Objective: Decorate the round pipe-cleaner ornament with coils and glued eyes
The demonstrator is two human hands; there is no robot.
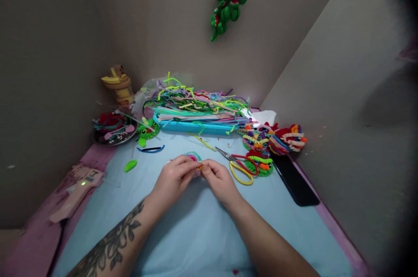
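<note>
Over the middle of the blue cloth, my left hand (pixel 178 174) and my right hand (pixel 219 180) meet at the fingertips. Both are closed in a pinch on a small pipe-cleaner figure (pixel 193 155), whose pink and teal loops show behind the left fingers. A tiny orange bit peeks out between the thumbs; most of the figure is hidden by my hands. To the right of my right hand lie scissors (pixel 241 168) with one red and one yellow handle, blades pointing up and left. A yellow pipe cleaner (pixel 205 142) rests just beyond the hands.
A blue tray (pixel 199 127) piled with pipe cleaners (pixel 196 103) stands at the back. Finished colourful figures (pixel 287 140) and a black phone (pixel 295 180) are on the right. At left are a metal bowl (pixel 114 141), a green figure (pixel 148 130) and a pink glue gun (pixel 76 196).
</note>
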